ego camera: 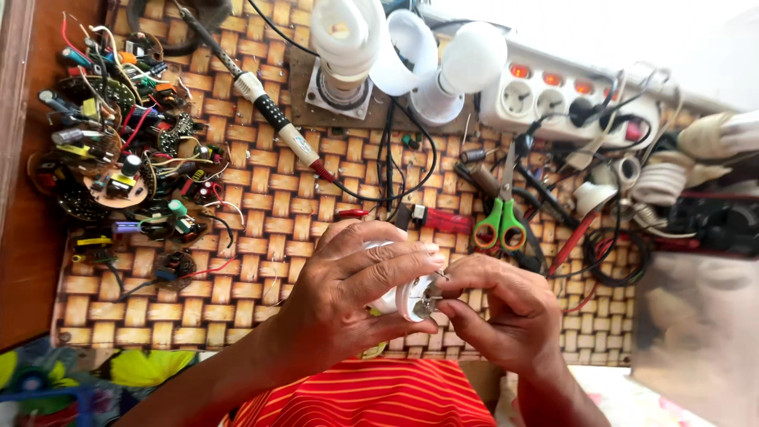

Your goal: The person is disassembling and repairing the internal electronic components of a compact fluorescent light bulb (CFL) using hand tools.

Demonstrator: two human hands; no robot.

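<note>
Two hands meet over the woven mat (277, 213): the left hand (356, 300) wraps around a white lamp base (407, 299), and the right hand (506, 308) pinches its metal end. Green-handled scissors (500, 225) lie just beyond the right hand, loose circuit boards (118, 142) far left.

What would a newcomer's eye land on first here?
The two hands at bottom centre: the left hand wraps a white bulb base while the right hand pinches at its metal end. To the far left lies a tangled heap of circuit boards with coloured wires. Along the top stand white bulbs beside a power strip with lit red switches, green scissors just below.
</note>
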